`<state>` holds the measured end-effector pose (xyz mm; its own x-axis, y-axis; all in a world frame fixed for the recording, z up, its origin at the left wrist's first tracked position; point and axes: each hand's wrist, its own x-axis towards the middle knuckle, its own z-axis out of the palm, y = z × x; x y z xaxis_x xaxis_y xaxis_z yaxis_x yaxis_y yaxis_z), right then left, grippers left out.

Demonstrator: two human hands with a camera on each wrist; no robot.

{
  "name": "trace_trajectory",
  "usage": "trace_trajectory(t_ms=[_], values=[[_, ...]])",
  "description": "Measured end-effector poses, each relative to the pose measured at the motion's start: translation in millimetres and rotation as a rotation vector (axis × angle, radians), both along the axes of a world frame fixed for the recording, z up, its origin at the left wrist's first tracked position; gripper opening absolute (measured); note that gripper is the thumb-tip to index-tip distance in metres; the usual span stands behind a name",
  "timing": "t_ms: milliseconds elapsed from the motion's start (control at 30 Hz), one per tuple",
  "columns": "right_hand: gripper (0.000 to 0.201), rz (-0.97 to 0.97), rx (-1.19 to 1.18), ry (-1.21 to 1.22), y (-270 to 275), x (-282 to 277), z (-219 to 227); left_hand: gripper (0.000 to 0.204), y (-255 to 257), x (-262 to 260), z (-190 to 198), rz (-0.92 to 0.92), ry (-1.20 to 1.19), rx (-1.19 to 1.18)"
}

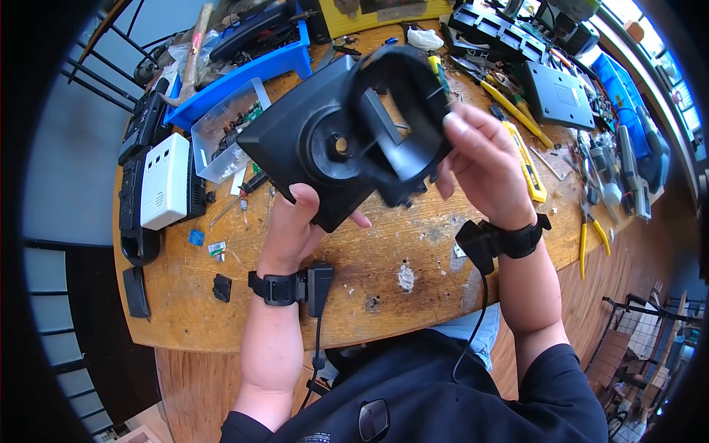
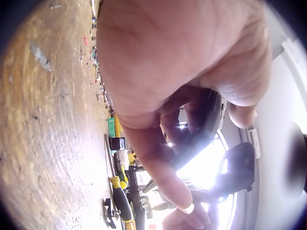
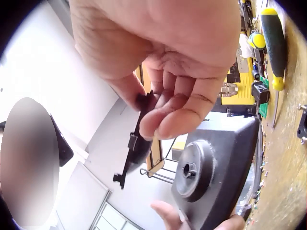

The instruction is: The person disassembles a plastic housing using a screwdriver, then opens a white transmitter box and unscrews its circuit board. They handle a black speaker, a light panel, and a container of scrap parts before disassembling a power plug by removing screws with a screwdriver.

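My left hand (image 1: 292, 225) grips the lower edge of a black plastic housing (image 1: 277, 136), thumb on the near side. A round raised hub with a hole at its centre stands out from the housing's face. By its right rim, my right hand (image 1: 489, 166) pinches a black ring-shaped plastic part (image 1: 356, 111), which is blurred in the head view and overlaps the housing there. In the right wrist view the ring part (image 3: 130, 155) appears edge-on with small tabs, apart from the housing (image 3: 228, 153). The left wrist view shows mostly my palm, with the housing largely hidden behind it.
Around the wooden bench (image 1: 354, 273) lie a clear bin of small parts (image 1: 229, 125), a white box (image 1: 165, 181), a yellow utility knife (image 1: 528, 166) and yellow-handled pliers (image 1: 588, 214). A blue tray (image 1: 244, 74) and a grey device (image 1: 559, 96) stand farther back.
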<state>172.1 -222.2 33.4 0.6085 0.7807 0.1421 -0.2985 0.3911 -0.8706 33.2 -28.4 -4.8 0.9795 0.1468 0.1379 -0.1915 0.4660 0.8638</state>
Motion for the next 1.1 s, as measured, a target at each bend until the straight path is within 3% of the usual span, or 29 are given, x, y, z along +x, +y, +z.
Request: trace_trajectory(t_ms=[200,300,433,633,1100], values=[[0.028,-0.150,0.346,0.311,-5.6,9.9,0.6,0.047,-3.0,-1.0,8.0,0.038,-0.050,-0.106],[0.029,-0.211,0.315,0.303,-5.8,12.3,-5.1,0.041,-1.2,-1.8,7.6,0.029,-0.063,-0.196],[0.029,-0.149,0.303,0.266,-4.7,9.1,-7.7,0.043,2.3,-1.7,5.8,-0.042,-0.084,-0.316],[0.017,-0.033,0.203,0.196,-0.8,3.1,-4.4,0.047,4.1,-2.3,3.2,-0.039,-0.101,-0.300],[0.018,-0.006,0.080,-0.011,7.1,-6.3,-6.4,0.054,2.4,-1.1,2.8,-0.057,-0.098,-0.278]])
